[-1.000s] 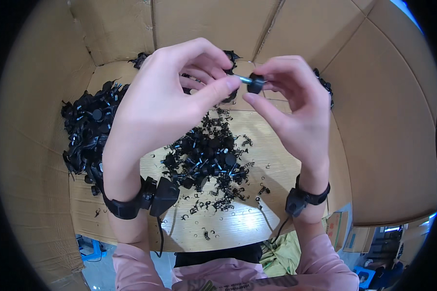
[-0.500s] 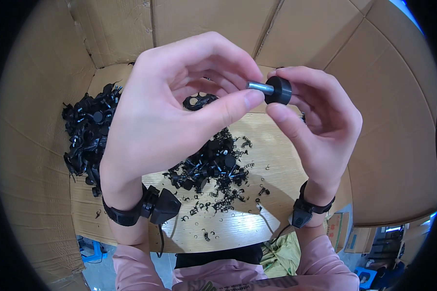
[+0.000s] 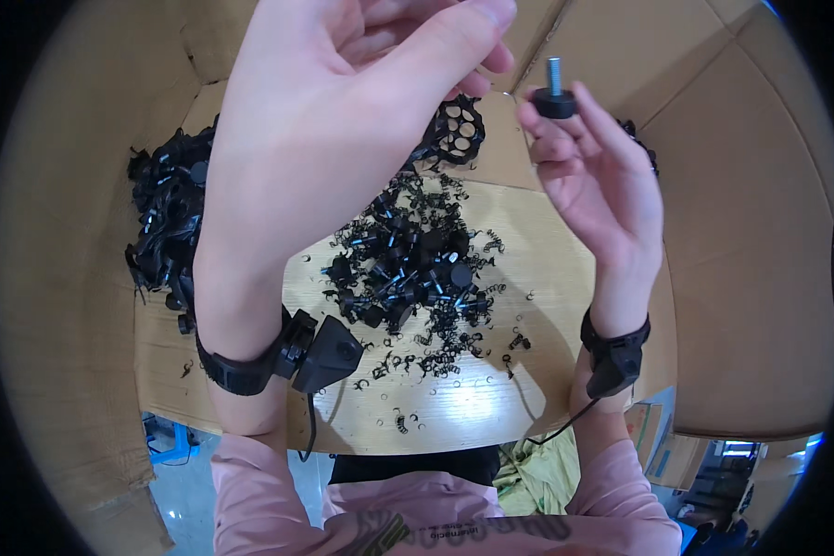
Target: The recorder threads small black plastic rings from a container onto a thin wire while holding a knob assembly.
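My right hand pinches a black rubber foot by its round edge. The foot's silver threaded stud points straight up, free of any finger. My left hand is raised to the left of it, partly cut off by the top edge. Its fingers are curled toward the thumb, and whatever may lie between them is hidden. Below both hands, a pile of similar black feet with studs lies on the wooden table, among curly black rubber trimmings.
A larger heap of black rubber parts stands at the left. Behind the pile lies a black rubber sheet with round holes. Cardboard walls enclose the table. Each wrist wears a black strapped device with a cable.
My hands have moved apart, the left one upward. The rubber foot has left my left fingers and turned in my right hand, so its stud, earlier pointing left, now points up.
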The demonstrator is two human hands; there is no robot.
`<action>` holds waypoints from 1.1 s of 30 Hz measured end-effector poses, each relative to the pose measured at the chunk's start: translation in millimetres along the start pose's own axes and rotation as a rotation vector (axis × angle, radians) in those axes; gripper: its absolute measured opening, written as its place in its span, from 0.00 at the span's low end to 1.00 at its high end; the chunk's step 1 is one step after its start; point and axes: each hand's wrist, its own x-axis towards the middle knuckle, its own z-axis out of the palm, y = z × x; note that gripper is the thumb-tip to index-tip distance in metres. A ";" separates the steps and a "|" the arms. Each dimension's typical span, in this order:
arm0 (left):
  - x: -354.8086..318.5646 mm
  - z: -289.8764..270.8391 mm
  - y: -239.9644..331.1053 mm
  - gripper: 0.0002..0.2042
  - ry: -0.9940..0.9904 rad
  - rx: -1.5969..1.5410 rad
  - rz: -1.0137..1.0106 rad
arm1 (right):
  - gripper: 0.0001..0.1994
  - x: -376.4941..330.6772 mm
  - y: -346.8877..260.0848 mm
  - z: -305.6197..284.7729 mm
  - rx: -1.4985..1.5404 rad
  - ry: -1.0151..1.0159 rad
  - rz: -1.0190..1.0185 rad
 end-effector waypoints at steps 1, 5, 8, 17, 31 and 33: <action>-0.9 4.8 6.0 0.06 0.055 0.042 -0.045 | 0.17 4.7 2.7 -3.9 -0.001 0.017 0.010; 0.9 -3.1 1.7 0.06 0.100 0.055 -0.043 | 0.17 4.1 2.7 0.2 -0.254 0.030 -0.004; 0.2 -2.3 13.5 0.06 0.118 0.050 -0.087 | 0.15 -4.1 0.6 7.9 -0.673 0.031 -0.052; 2.0 -12.6 7.7 0.07 0.026 0.179 0.009 | 0.20 -22.7 -43.0 -30.0 -1.917 1.270 -1.108; -1.7 -11.6 3.7 0.08 -0.060 0.148 0.006 | 0.12 43.0 105.9 -29.9 -1.736 -0.111 -0.522; 0.6 -12.0 5.3 0.08 -0.066 0.141 0.017 | 0.12 50.6 118.9 -31.9 -1.735 -0.197 -0.472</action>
